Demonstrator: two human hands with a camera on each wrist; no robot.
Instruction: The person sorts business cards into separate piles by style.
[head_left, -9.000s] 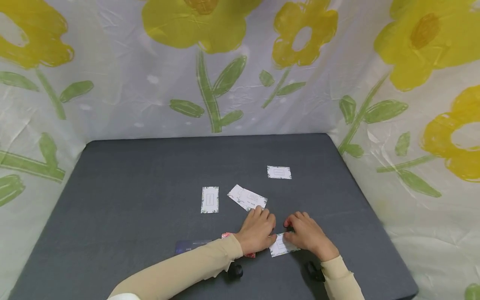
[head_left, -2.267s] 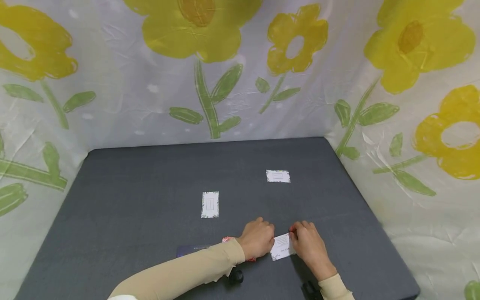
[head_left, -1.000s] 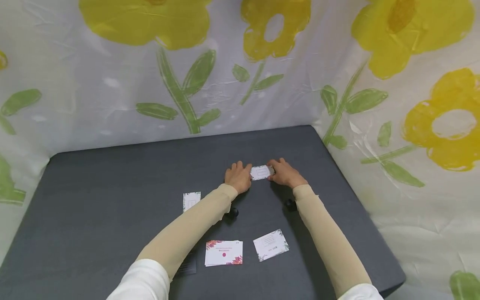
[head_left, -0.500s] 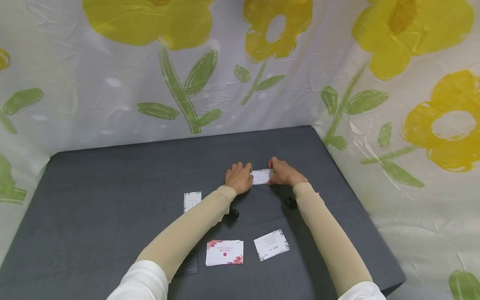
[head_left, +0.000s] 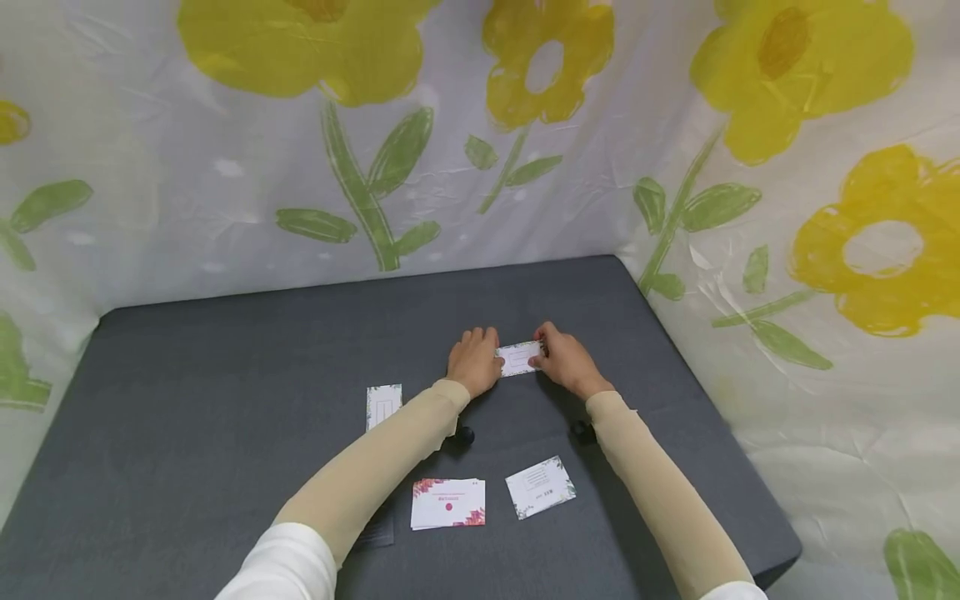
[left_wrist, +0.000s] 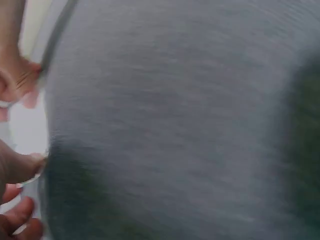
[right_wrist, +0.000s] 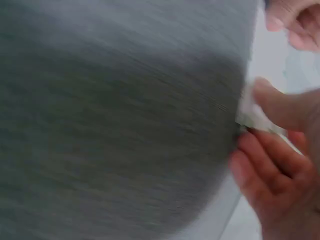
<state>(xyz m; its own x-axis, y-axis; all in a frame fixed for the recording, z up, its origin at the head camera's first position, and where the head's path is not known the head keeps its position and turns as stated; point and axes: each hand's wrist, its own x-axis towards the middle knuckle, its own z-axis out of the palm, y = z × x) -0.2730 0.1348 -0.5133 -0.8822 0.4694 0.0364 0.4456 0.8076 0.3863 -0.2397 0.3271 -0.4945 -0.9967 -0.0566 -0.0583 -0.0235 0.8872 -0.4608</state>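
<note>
Both hands are at the far right part of the table, with a white business card (head_left: 518, 359) bordered in leaf print between them. My left hand (head_left: 474, 362) pinches its left end, thumb on the card and fingers behind the edge. The right hand (head_left: 566, 358) pinches the opposite end. In the left wrist view the left thumb (left_wrist: 22, 167) lies on the blurred card (left_wrist: 29, 127). The right wrist view shows the right thumb (right_wrist: 277, 102) on the card's face, with fingers curled beneath.
A stack of white cards with red flowers (head_left: 448, 503) lies nearer, beside leaf-bordered white cards (head_left: 540, 487). Another white card (head_left: 384, 403) is partly behind the left sleeve, as is a dark card (head_left: 378, 532). The grey table (head_left: 225, 400) meets a flowered curtain (head_left: 247, 167).
Both hands have left the nearer cards at right and reached the far card. They now hold it, lately shifted slightly nearer and tilted. The two cards once mid-table have left that spot.
</note>
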